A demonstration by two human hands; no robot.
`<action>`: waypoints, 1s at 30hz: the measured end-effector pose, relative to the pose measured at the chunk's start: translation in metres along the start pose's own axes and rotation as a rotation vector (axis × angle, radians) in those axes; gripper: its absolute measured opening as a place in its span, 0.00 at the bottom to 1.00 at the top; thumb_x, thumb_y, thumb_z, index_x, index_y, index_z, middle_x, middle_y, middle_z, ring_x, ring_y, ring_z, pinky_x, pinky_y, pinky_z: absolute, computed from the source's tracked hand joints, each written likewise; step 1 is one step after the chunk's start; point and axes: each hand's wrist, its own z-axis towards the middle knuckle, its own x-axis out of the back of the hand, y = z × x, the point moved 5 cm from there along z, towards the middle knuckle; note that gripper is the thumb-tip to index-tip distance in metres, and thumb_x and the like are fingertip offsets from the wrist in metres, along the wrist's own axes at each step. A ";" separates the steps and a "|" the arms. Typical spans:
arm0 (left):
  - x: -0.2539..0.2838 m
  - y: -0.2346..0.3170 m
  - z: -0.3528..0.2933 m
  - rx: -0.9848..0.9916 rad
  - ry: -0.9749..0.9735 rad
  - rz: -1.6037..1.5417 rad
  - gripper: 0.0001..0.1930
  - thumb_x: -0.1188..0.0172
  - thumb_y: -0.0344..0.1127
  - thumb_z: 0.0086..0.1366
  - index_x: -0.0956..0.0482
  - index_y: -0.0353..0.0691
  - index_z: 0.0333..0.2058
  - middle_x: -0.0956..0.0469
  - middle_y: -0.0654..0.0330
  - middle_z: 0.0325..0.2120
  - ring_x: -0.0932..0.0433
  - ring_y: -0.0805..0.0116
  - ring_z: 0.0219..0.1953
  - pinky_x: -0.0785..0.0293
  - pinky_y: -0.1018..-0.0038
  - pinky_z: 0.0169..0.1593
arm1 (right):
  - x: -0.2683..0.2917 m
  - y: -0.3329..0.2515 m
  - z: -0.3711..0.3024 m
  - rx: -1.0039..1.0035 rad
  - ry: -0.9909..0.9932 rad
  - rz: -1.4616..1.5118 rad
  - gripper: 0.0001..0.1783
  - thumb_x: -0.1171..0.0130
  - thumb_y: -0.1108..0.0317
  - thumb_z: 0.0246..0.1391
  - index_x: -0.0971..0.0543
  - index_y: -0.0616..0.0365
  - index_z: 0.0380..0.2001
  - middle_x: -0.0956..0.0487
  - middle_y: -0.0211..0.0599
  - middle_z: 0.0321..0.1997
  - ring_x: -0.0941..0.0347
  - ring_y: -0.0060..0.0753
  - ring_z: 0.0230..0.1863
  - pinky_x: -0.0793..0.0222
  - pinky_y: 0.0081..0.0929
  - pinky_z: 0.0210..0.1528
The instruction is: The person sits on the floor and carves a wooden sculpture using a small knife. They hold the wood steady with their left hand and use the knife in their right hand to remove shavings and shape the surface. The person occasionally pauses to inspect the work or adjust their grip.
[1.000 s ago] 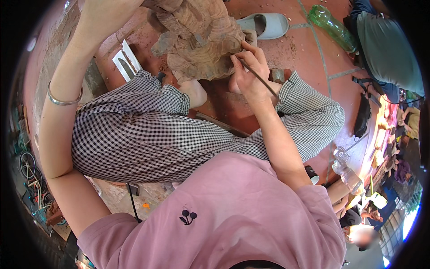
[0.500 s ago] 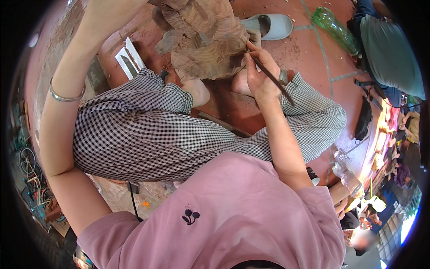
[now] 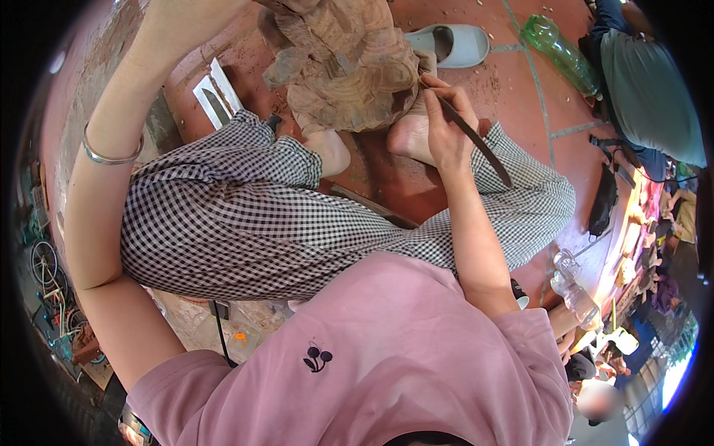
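A brown carved block of wood (image 3: pixel 357 82), with ridged, folded surfaces, stands between my bare feet and runs past the top edge. My right hand (image 3: pixel 451 134) is closed round a long, thin, dark file-like tool (image 3: pixel 487 152). One end of the tool is by the wood's right side; the other slants back over my right knee. At the upper left, the back of my left hand (image 3: pixel 197 18) shows beside the top of the wood. Its fingers are cut off by the picture's edge, so what they touch is hidden.
A knife lies on a white sheet (image 3: pixel 217 93) left of the wood. Beyond my right foot are a grey slipper (image 3: pixel 467 47) and a green plastic bottle (image 3: pixel 558 52). A person in a grey-green top (image 3: pixel 647 89) sits at right, near a black pouch (image 3: pixel 604 201) and clear bottle (image 3: pixel 576 293).
My right hand has moved right and slightly toward me with the tool, whose near end swung outward. The wood has shifted slightly right in view. The left arm is almost unchanged.
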 end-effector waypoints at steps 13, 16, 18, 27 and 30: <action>0.001 0.009 0.001 0.022 -0.007 0.041 0.11 0.43 0.35 0.66 0.20 0.33 0.40 0.19 0.53 0.40 0.22 0.60 0.45 0.28 0.67 0.51 | -0.015 -0.018 0.002 0.122 0.011 -0.199 0.06 0.33 0.77 0.49 0.21 0.64 0.30 0.20 0.48 0.51 0.22 0.45 0.49 0.26 0.35 0.49; 0.004 0.006 0.003 0.042 -0.049 0.032 0.11 0.43 0.34 0.65 0.20 0.33 0.40 0.19 0.53 0.40 0.22 0.59 0.45 0.28 0.66 0.52 | -0.022 -0.022 0.002 0.173 0.014 -0.293 0.06 0.34 0.77 0.49 0.22 0.65 0.29 0.19 0.48 0.48 0.21 0.46 0.46 0.26 0.34 0.48; 0.001 0.004 0.002 0.042 -0.023 0.007 0.11 0.43 0.34 0.64 0.19 0.34 0.41 0.19 0.53 0.40 0.22 0.58 0.45 0.29 0.66 0.52 | -0.017 -0.010 0.007 0.164 0.014 -0.200 0.06 0.33 0.76 0.48 0.22 0.65 0.29 0.19 0.48 0.48 0.21 0.46 0.45 0.26 0.35 0.48; 0.000 -0.002 0.003 0.078 -0.147 -0.051 0.13 0.48 0.34 0.71 0.19 0.36 0.49 0.19 0.59 0.50 0.27 0.63 0.59 0.38 0.68 0.64 | -0.001 0.015 0.011 -0.107 -0.093 0.147 0.03 0.40 0.76 0.58 0.22 0.66 0.33 0.19 0.43 0.52 0.23 0.36 0.53 0.28 0.30 0.56; 0.001 0.004 0.006 -0.008 -0.025 0.017 0.10 0.41 0.31 0.64 0.17 0.39 0.42 0.17 0.59 0.42 0.21 0.62 0.51 0.27 0.70 0.54 | 0.025 0.046 0.014 -0.373 0.095 0.652 0.04 0.41 0.75 0.61 0.24 0.65 0.36 0.20 0.46 0.54 0.23 0.36 0.53 0.26 0.30 0.57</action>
